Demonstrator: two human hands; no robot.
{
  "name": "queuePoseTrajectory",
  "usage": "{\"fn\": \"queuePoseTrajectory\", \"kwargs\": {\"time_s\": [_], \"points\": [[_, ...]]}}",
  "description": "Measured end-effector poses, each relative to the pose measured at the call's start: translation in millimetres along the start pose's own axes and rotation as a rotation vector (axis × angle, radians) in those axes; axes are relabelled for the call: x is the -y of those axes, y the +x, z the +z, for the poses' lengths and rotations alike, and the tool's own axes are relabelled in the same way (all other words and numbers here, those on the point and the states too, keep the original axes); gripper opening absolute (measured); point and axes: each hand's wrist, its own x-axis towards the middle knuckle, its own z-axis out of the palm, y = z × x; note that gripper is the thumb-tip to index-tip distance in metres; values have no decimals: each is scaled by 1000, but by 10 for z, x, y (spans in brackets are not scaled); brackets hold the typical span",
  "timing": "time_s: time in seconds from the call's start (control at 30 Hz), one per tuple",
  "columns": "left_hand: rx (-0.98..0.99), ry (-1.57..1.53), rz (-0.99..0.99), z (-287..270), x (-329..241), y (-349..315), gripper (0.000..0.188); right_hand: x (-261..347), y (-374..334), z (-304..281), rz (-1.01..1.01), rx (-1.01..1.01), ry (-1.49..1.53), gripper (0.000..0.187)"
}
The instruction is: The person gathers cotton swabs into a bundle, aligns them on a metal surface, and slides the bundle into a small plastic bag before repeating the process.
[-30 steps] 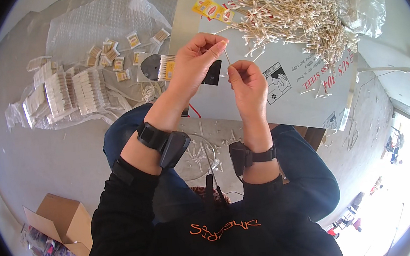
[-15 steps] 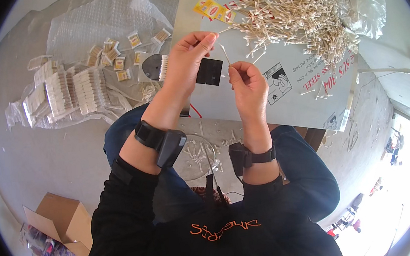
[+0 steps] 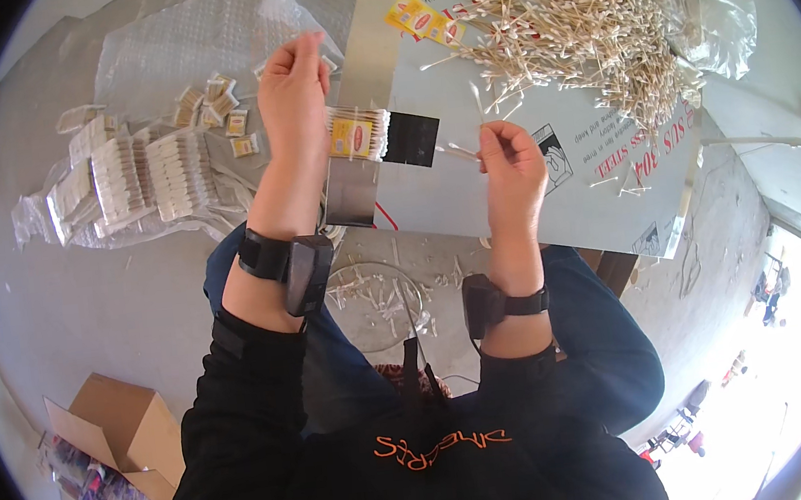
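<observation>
My right hand (image 3: 512,162) is closed in a pinch above the steel sheet (image 3: 484,207), with thin cotton swabs (image 3: 475,98) sticking out past the thumb and fingertips. To the left, my left hand (image 3: 296,95) is raised with its fingers pressed together; whether anything small is in them does not show. Beside its wrist, a flat bundle of cotton swabs (image 3: 379,135) with a yellow label (image 3: 352,138) lies near the sheet's left edge. A black square (image 3: 413,139) sits right next to that bundle. Loose swabs form a large pile (image 3: 583,31) at the far right.
Yellow printed labels (image 3: 423,20) lie by the pile. On the left, stacked swab packs (image 3: 120,182) and several small packs (image 3: 219,98) rest near bubble wrap (image 3: 194,47). A round container (image 3: 372,307) with scraps is between my knees. An open cardboard box (image 3: 121,426) stands lower left.
My left hand has moved left and away from the right hand, uncovering the labelled bundle. The swab end seen at its fingertips no longer shows. My right hand has shifted slightly right and nearer.
</observation>
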Motion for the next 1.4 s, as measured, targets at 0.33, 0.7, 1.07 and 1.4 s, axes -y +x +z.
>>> {"fn": "queuePoseTrajectory", "kwargs": {"time_s": [0.33, 0.7, 1.07, 1.4], "points": [[-5, 140, -112, 334, 85, -217, 24, -205, 78, -513, -281, 22, -471, 8], [476, 107, 33, 686, 635, -742, 48, -259, 9, -408, -313, 44, -510, 22], [440, -270, -131, 659, 796, -871, 46, -263, -32, -271, -333, 172, -523, 21], [406, -209, -123, 661, 744, -910, 49, -206, 92, -257, -318, 31, -580, 23]]}}
